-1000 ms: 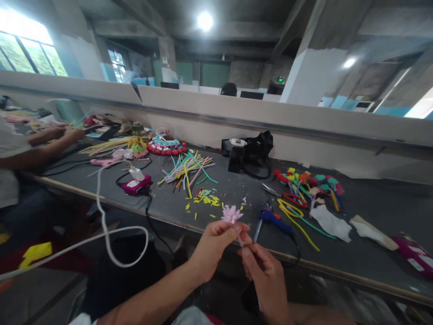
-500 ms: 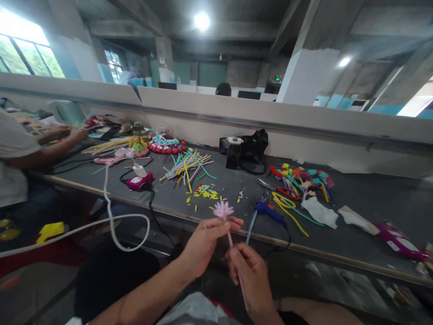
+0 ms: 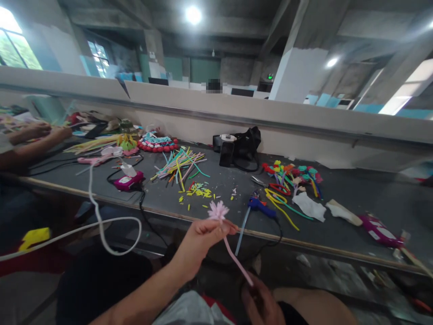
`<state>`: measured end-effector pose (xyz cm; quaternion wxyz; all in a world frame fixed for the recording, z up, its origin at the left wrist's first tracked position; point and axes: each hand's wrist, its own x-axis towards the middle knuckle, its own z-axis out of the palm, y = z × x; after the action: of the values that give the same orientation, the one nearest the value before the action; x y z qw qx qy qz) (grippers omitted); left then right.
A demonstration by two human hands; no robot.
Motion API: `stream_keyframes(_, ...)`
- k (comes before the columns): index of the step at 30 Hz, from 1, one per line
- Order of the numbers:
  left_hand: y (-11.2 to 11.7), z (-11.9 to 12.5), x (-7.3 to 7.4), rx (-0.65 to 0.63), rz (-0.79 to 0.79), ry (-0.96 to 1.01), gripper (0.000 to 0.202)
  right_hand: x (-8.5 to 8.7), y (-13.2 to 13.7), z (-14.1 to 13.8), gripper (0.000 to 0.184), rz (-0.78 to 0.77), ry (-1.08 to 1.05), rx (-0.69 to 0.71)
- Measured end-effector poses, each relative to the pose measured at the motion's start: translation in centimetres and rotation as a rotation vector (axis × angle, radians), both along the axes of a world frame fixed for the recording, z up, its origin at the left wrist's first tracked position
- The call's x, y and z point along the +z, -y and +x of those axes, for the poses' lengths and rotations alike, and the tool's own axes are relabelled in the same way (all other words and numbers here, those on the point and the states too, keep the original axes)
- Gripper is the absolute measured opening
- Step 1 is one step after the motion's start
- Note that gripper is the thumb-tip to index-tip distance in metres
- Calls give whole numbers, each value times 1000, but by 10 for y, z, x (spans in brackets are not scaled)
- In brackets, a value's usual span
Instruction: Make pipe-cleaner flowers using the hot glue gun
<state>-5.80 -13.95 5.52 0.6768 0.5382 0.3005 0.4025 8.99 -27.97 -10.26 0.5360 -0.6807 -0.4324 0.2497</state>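
Observation:
My left hand [image 3: 199, 241] pinches a pink pipe-cleaner flower [image 3: 218, 210] just under its fluffy head, holding it upright in front of the table edge. Its pink stem [image 3: 237, 262] slants down to the right into my right hand [image 3: 259, 302], which is closed around the stem's lower end near my lap. Both hands hover below the dark grey table [image 3: 219, 185].
On the table lie a blue glue gun [image 3: 260, 206], loose coloured pipe cleaners [image 3: 181, 163], yellow scraps [image 3: 198, 192], finished flowers [image 3: 291, 176], a black bag [image 3: 241, 146] and a magenta device [image 3: 127, 180]. A white cord [image 3: 101, 225] loops off the edge. Another person's arms [image 3: 30, 135] work at the far left.
My right hand has slid down the stem toward my lap, baring more of it. The left hand keeps its pinch under the flower head. The view has shifted slightly.

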Motion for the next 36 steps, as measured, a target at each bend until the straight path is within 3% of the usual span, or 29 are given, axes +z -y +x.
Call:
stream_keyframes(5,15,13,-3,-76,-54,-38,24,50,-23,-10,35,126,-61,71)
stream_keyframes(9,19,15,-8,-81,-50,-71,28,71,-37,-21,32,185,-70,140)
stream_keyframes(14,32,16,-31,-103,-76,-77,37,62,-41,-30,39,93,-228,117)
stream_keyframes(17,30,9,-39,-50,-18,-105,36,53,-39,-28,37,115,-167,154)
stream_keyframes(21,20,-7,-37,37,421,-264,27,50,-36,-9,29,165,32,205)
stream_keyframes(26,27,-10,-47,-71,799,-394,32,58,-36,0,28,257,132,207)
stream_keyframes(32,37,-3,-71,-51,943,-485,25,57,-34,-17,13,369,184,157)
stream_keyframes(36,42,-2,-86,-106,978,-514,21,62,-31,-11,17,282,139,32)
